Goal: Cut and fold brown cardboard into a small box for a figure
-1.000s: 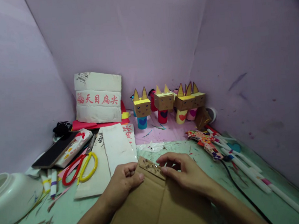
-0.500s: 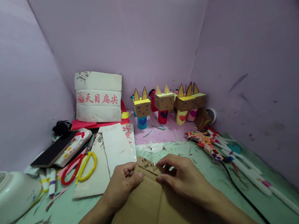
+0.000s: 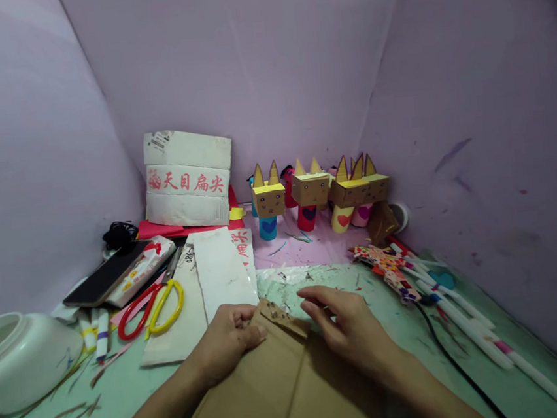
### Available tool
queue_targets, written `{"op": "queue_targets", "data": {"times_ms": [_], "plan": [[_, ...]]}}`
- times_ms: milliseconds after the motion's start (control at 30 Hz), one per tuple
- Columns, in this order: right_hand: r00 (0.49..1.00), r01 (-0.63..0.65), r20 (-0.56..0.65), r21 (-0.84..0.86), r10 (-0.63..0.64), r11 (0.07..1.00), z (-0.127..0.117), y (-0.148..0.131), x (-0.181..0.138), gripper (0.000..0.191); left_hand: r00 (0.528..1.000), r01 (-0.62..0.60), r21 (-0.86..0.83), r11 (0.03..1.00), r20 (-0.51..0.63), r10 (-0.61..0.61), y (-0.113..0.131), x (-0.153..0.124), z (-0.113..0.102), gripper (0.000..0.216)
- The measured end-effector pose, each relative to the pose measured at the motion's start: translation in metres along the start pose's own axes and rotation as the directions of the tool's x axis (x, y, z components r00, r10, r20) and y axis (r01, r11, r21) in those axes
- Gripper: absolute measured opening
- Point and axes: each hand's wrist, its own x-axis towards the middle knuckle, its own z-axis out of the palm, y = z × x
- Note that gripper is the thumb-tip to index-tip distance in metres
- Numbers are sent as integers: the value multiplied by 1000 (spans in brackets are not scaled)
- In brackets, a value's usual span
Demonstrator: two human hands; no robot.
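A sheet of brown cardboard (image 3: 257,395) with a crease down it lies in front of me, its far corner tilted up. My left hand (image 3: 232,338) grips that corner at its left edge, thumb on top and fingers curled beneath. Along the far end runs a narrow, rough-edged strip (image 3: 289,321) with dark specks, bent up from the sheet. Just right of this strip is my right hand (image 3: 343,321), its fingers apart and holding nothing; they seem clear of the cardboard.
Scissors (image 3: 167,308) with red and yellow handles rest on white card pieces (image 3: 218,274) to the left, near a phone (image 3: 107,275), markers (image 3: 102,334) and a white bowl (image 3: 32,364). Several cardboard-headed figures (image 3: 269,200) stand behind. A patterned glue gun (image 3: 387,271) and white sticks (image 3: 472,335) lie right.
My right hand has let go of the cardboard's far edge and moved slightly right. The speckled strip now stands bent up more. My left hand keeps its grip.
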Motion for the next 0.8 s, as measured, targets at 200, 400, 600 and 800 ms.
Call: {"op": "queue_targets", "data": {"times_ms": [200,400,600,800], "plan": [[981,-6,192,-152,36,988,-5,-11,0,26,1000,-22,-50,998,19,23,0,-1,-1,29],[947,320,118,-293,-298,901,7,0,-2,18,999,47,31,998,9,-48,2,-1,-2,29],[882,439,-4,-355,-471,826,11,0,-8,22,993,113,-33,993,33,-112,-4,3,-11,36],[902,385,-150,-142,-404,912,13,-7,-9,20,981,136,-45,990,148,-128,2,-3,-14,35]]}}
